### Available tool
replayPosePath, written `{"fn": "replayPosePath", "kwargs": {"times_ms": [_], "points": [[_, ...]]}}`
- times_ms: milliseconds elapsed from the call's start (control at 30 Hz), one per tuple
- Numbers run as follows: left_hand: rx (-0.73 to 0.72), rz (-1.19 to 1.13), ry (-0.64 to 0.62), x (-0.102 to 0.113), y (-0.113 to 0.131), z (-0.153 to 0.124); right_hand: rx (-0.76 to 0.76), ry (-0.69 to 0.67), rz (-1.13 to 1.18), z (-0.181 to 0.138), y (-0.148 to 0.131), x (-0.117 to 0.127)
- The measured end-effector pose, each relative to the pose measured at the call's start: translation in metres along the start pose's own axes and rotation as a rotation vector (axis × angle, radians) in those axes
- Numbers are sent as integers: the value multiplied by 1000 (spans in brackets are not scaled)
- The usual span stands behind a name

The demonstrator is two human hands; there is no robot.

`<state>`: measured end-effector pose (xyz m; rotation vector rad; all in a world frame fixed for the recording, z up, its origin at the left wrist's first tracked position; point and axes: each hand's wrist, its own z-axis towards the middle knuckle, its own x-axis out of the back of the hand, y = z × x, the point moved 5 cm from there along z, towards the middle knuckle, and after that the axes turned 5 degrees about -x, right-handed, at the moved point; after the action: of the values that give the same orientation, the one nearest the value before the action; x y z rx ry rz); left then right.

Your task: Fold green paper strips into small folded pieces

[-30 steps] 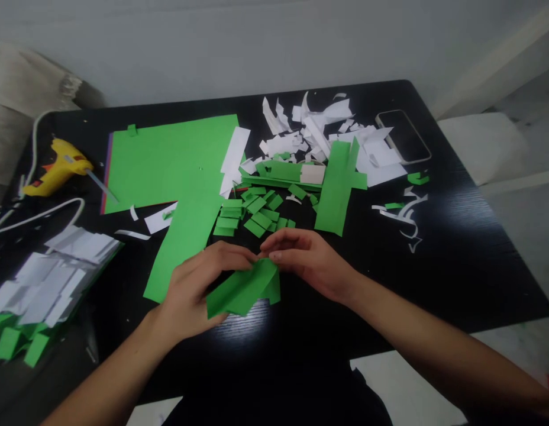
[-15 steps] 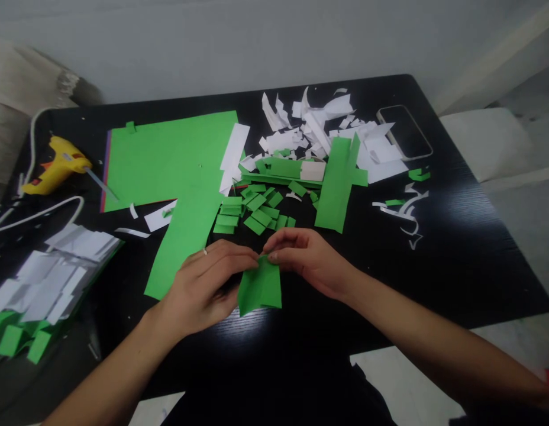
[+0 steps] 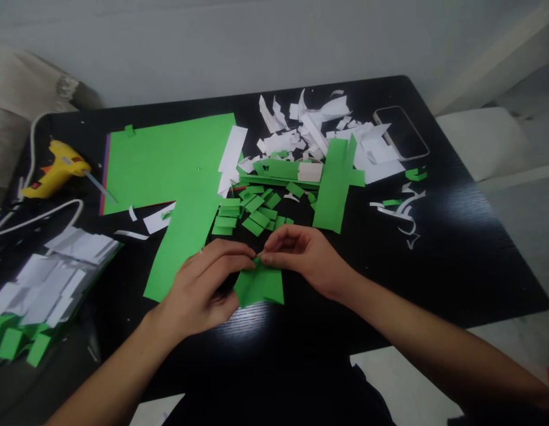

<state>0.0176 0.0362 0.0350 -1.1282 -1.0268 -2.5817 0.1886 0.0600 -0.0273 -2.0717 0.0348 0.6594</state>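
Note:
A creased piece of green paper (image 3: 262, 285) is held over the near side of the black table. My left hand (image 3: 207, 281) grips its top left edge, with a ring on one finger. On the top edge to the right, my right hand (image 3: 303, 257) pinches the same piece between thumb and fingers. The fingertips of both hands nearly meet there. Just beyond them lies a heap of small folded green paper pieces (image 3: 257, 219). A long green strip (image 3: 181, 248) runs beside my left hand, and a folded green strip (image 3: 334, 189) lies beyond my right.
A yellow glue gun (image 3: 57, 168) with a white cord lies at the left, near large green sheets (image 3: 163, 160). White paper scraps (image 3: 319, 118) and a phone (image 3: 403, 133) are at the back right. White and green folded papers (image 3: 57, 278) are stacked at the near left.
The green paper between my hands has tilted and spread wider at its lower edge. Both hands keep hold of its top edge and have barely shifted.

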Motion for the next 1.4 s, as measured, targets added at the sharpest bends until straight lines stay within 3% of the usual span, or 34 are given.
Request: {"fn": "replayPosePath", "kwargs": {"times_ms": [200,1400], "points": [[32,-27,30,-3,-4,-8,68,-20,-66,-4,-5,-1],[57,-119,-9,-6,-6,-9,70,-45,-101,-5,-5,-3]]}}
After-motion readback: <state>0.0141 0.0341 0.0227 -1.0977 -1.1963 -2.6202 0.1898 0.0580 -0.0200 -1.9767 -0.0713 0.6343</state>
